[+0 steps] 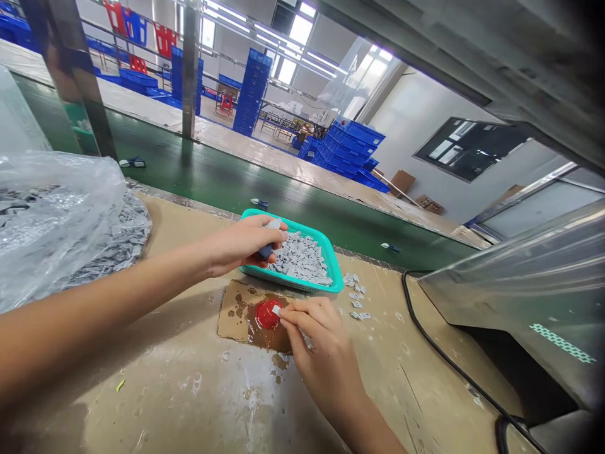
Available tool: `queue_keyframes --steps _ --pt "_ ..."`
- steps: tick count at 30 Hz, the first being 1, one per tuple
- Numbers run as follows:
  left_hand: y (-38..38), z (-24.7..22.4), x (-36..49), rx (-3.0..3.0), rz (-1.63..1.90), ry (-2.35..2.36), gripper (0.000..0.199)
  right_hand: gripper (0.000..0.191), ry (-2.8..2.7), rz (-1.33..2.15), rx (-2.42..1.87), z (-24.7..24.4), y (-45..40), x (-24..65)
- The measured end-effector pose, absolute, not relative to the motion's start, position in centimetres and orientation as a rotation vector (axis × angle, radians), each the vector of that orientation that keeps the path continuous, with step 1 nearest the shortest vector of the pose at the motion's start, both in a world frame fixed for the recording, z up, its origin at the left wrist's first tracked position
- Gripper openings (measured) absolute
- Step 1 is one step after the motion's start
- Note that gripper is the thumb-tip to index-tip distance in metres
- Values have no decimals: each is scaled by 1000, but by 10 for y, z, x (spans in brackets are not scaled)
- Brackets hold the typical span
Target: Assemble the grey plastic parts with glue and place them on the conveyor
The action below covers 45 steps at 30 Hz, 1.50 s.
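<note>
My left hand (250,244) is closed around a dark blue and grey part (266,251), above the left end of a teal basket (336,277). Many small grey plastic pieces (302,257) fill that basket. Between the thumb and fingers of my right hand (321,337) is a small light grey piece (276,310), at the right side of a round red dish (267,315). The dish looks wet and stands on a stained piece of cardboard (234,325).
Several loose grey pieces (357,296) lie right of the basket. A clear plastic bag (70,214) of grey parts is at left. Behind runs a green conveyor (217,176) carrying small parts. A black cable (430,340) and metal housing (529,296) stand at right.
</note>
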<state>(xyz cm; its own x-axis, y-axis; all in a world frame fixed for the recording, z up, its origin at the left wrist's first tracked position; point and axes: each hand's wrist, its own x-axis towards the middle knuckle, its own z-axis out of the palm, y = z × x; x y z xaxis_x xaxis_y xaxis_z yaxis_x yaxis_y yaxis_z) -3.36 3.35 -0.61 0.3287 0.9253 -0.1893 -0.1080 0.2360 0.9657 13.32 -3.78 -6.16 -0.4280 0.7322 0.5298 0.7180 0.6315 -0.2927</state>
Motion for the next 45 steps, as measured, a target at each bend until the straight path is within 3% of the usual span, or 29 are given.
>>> queue_keyframes --steps 24,29,33,37,45 --pt "43 -4 -38 891 1004 919 23 15 -2167 7 -1167 -66 -45 133" --pt "78 -5 -81 1119 1246 1167 22 14 -2072 129 -1214 -56 -41 141" --pt "92 1 -110 855 1423 1200 25 12 -1961 343 -1239 -42 -31 147" --pt "70 4 -87 770 1227 981 23 4 -1677 834 -1236 -20 -19 154" --pt "20 1 -36 963 977 761 18 15 -1112 1527 -995 16 -7 160"
